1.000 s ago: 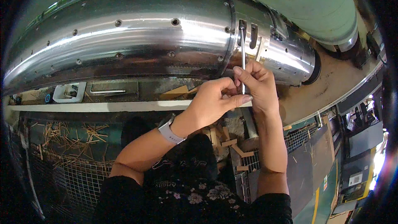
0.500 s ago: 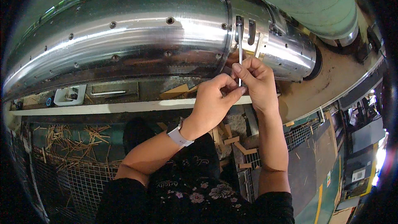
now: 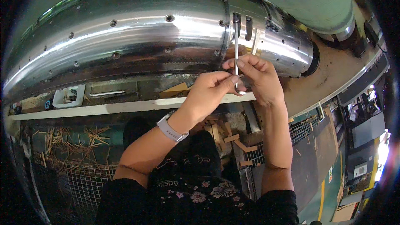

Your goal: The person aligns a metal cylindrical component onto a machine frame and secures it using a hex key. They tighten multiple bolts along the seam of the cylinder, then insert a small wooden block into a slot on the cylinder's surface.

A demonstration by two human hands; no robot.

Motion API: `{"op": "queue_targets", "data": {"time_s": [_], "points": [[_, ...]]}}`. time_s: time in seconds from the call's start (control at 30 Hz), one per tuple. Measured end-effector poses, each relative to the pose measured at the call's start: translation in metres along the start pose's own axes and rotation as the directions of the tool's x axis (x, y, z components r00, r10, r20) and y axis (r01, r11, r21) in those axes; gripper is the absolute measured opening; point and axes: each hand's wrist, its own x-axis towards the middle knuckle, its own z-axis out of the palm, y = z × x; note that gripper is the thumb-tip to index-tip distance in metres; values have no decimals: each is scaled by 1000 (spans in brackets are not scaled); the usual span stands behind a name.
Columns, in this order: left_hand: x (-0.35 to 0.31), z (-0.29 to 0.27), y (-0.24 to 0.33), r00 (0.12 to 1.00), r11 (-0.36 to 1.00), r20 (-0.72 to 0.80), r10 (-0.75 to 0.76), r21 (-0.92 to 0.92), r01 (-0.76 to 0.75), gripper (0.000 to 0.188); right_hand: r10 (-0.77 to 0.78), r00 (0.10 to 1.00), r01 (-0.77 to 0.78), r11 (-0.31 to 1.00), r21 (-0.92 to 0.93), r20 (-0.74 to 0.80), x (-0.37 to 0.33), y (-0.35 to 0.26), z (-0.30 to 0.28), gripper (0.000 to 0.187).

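A large polished metal cylinder (image 3: 141, 37) with rows of bolt holes lies across the view. Near its right end, a slotted collar (image 3: 242, 25) has a dark bolt head (image 3: 236, 18) in one slot. From that bolt head, a slim silver hex key (image 3: 236, 43) runs down toward me, its short bent end showing below my fingers. My left hand (image 3: 206, 93) pinches the key near this lower end. Slightly higher, my right hand (image 3: 264, 81) has its thumb and index finger closed on the shaft. Some of its other fingers are partly hidden.
Below the cylinder runs a pale ledge (image 3: 112, 108). Behind it stand a white tray (image 3: 57, 101) with small items and a metal rod (image 3: 107, 93). Wood blocks (image 3: 232, 138), thin sticks (image 3: 62, 141) and metal grating (image 3: 89, 183) lie lower down. A green roller (image 3: 316, 4) hangs at upper right.
The scene has shifted slightly left. My left hand has slid a little along the key, and its bent lower end now shows. My right fingers have changed their hold on the shaft.
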Motion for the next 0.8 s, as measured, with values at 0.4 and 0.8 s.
{"op": "queue_targets", "data": {"time_s": [0.4, 0.8], "points": [[19, -9, 5, 993, 976, 103, -50, -207, 70, 21, 65, 994, -67, 998, -10, -92, -2, -10, 10, 22], [13, -2, 10, 992, 960, -23, -127, -255, 117, 17, -20, 980, -6, 991, -131, -197, 4, -7, 11, 13]]}}
